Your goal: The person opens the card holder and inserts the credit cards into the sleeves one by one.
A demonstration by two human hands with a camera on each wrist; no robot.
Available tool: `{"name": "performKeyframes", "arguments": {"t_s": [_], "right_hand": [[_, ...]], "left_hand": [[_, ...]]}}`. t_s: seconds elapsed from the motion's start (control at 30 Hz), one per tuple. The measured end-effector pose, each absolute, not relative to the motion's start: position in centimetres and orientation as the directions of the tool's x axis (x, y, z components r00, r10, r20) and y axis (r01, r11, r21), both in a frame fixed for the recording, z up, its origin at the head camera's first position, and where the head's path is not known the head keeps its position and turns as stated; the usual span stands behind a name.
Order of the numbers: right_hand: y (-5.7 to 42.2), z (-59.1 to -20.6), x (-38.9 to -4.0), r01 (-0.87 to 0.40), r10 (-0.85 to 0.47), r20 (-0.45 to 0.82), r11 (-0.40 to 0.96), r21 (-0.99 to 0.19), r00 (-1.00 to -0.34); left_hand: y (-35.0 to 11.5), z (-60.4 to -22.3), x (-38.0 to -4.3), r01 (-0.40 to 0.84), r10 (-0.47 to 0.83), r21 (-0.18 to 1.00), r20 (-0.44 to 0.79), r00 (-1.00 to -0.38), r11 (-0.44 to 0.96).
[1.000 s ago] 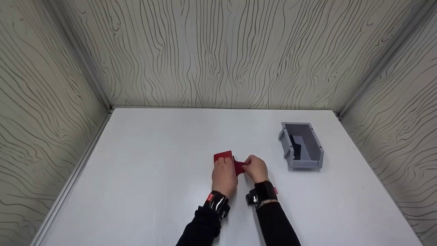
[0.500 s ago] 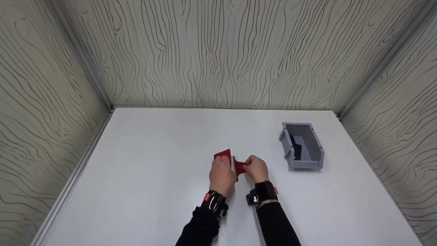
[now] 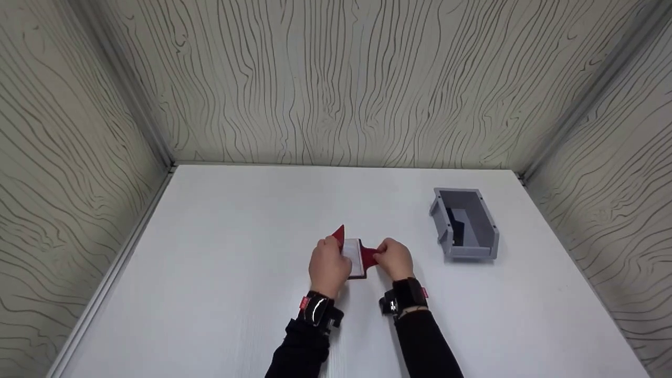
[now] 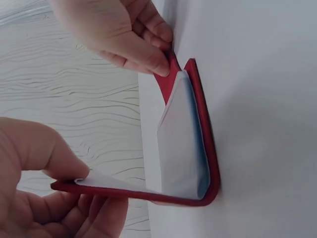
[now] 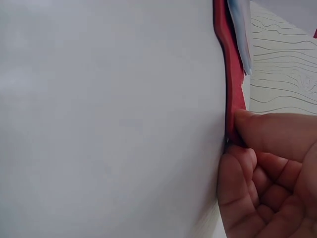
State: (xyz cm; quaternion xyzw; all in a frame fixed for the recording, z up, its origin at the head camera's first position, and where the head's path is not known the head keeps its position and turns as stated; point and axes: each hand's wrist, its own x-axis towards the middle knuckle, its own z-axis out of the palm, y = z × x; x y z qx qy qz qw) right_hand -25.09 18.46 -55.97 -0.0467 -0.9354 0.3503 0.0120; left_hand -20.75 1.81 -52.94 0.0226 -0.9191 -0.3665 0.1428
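Observation:
A small red card wallet (image 3: 354,257) lies partly opened on the white table, with whitish plastic sleeves (image 4: 179,144) inside. My left hand (image 3: 329,266) pinches its lifted cover, thumb on the inner side and fingers beneath. In the left wrist view that cover (image 4: 129,195) stands at roughly a right angle to the other half. My right hand (image 3: 396,260) pinches the narrow red closing tab (image 3: 369,257) on the wallet's right side, between thumb and fingertips. The right wrist view shows the tab (image 5: 236,101) close against the table surface.
A grey plastic bin (image 3: 471,252) stands to the right of the hands, with a dark shape (image 3: 457,231) along its inner left side. Wood-patterned panels (image 3: 336,84) rise behind and on both sides of the white table (image 3: 236,236).
My left hand has moved left, swinging the wallet's cover up and open and exposing the whitish sleeves. The right hand keeps its hold on the tab in the same place.

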Motion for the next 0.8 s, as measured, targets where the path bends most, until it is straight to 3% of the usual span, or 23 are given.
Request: {"name": "performKeyframes", "arguments": {"t_s": [0.57, 0.8], "right_hand": [[18.5, -55.9, -25.1, 0.073, 0.087, -0.009, 0.770, -0.633, -0.996], [18.4, -55.9, -25.0, 0.052, 0.071, 0.004, 0.769, -0.638, -0.997]], "left_hand": [[-2.2, -53.6, -20.6, -0.039, -0.245, 0.801, 0.136, -0.960, 0.597], [-3.3, -54.4, -20.5, -0.030, -0.265, 0.813, 0.155, -0.952, 0.582]]}}
